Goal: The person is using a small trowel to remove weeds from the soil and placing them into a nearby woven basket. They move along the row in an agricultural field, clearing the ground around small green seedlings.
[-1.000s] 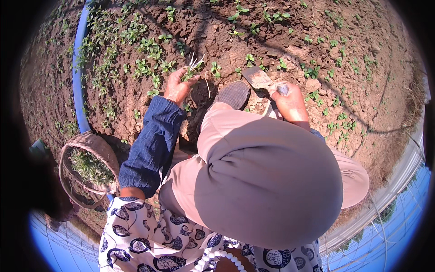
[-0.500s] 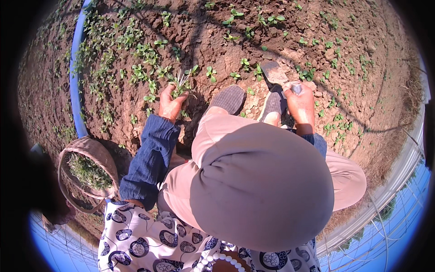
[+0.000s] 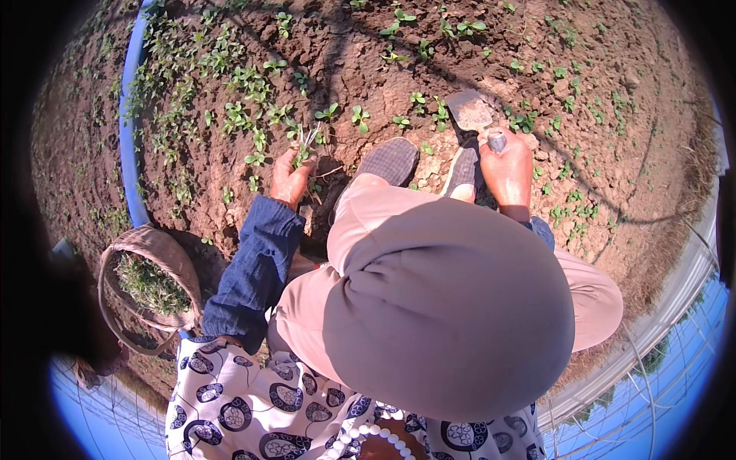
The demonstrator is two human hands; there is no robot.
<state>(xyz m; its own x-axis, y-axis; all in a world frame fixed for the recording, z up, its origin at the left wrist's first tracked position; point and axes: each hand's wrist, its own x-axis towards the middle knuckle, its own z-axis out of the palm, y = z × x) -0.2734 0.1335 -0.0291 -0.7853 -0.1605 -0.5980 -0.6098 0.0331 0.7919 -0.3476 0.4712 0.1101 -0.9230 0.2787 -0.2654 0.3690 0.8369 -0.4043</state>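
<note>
My left hand (image 3: 290, 178) pinches a small bunch of pulled seedlings (image 3: 307, 144), pale roots pointing up and green leaves near the fingers. It hovers low over the soil, left of my shoes. My right hand (image 3: 509, 170) is wrapped round the handle of a small trowel (image 3: 470, 112), whose flat, soil-smeared blade points away from me just above the ground. Several leafy seedlings (image 3: 360, 117) stand in the brown soil between the hands and beyond them. My right fingers partly hide the handle.
A woven basket (image 3: 165, 257) with a hoop handle, holding cut greens (image 3: 149, 285), stands at the left. A blue hose (image 3: 130, 146) runs along the bed there. My dark shoes (image 3: 392, 161) rest on the soil between the hands. A pale curved border (image 3: 675, 287) edges the right side.
The trowel's blade has swung slightly away and to the right, showing more of its flat face. My left hand, still gripping the seedlings, has closed its fingers more tightly and barely moved.
</note>
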